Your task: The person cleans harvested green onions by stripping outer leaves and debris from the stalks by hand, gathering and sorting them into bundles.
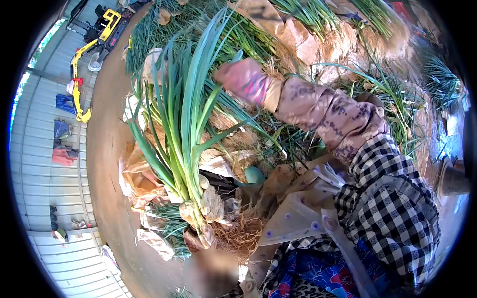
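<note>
Long green onions (186,134) stand upright as a bunch in front of me, with dark green leaves and pale, soil-coated lower ends. My left hand (211,204), in a dirty whitish glove, is closed around the stalks near their base. My right hand (243,80) wears a pinkish patterned glove and reaches out beyond the bunch. Its fingers are slightly blurred and look closed on a green onion leaf (212,98) that bends away from the stalks. Tangled brown roots (243,233) lie beside the bunch's base.
More green onions (310,17) with straw-coloured roots lie in piles on brown paper (298,42). A teal rounded object (254,175) sits among debris. Bare floor (107,164) runs along the left, beside a yellow digger-like machine (77,74) and pale wall panels (35,149).
</note>
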The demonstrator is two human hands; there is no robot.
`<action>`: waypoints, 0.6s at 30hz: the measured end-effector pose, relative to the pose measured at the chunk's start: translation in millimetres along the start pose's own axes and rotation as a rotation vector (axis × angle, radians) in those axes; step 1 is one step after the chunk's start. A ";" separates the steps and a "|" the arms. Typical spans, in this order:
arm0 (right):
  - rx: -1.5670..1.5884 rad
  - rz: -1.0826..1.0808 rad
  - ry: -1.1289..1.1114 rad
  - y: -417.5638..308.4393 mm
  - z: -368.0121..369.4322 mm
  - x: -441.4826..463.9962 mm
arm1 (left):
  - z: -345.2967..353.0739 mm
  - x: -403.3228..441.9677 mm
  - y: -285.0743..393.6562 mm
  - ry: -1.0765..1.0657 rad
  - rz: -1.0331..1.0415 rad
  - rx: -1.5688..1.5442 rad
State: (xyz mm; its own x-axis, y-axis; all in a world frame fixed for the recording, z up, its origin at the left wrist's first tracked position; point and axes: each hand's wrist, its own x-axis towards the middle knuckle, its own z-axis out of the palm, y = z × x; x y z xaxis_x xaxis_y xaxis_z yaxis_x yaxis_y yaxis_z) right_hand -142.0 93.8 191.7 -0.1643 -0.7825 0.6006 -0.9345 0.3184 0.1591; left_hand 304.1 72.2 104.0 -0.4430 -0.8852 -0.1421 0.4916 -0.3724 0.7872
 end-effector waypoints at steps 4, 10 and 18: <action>-0.125 0.113 -0.014 103.3 35.2 -21.6 | -6.3 -3.7 1.8 -0.005 0.018 -0.018; -0.248 0.738 -0.319 288.0 9.6 -138.2 | -10.8 -2.0 2.3 -0.027 0.010 -0.018; 0.784 0.417 -0.369 237.1 18.2 -159.9 | 12.8 23.7 -24.4 -0.148 -0.110 -0.034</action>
State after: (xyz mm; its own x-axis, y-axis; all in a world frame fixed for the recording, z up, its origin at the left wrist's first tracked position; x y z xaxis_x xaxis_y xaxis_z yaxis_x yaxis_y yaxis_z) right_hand -343.0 284.7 119.1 -0.4952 -0.8489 0.1846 -0.7016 0.2655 -0.6612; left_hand 272.0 63.8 89.1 -0.5999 -0.7887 -0.1346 0.4576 -0.4762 0.7509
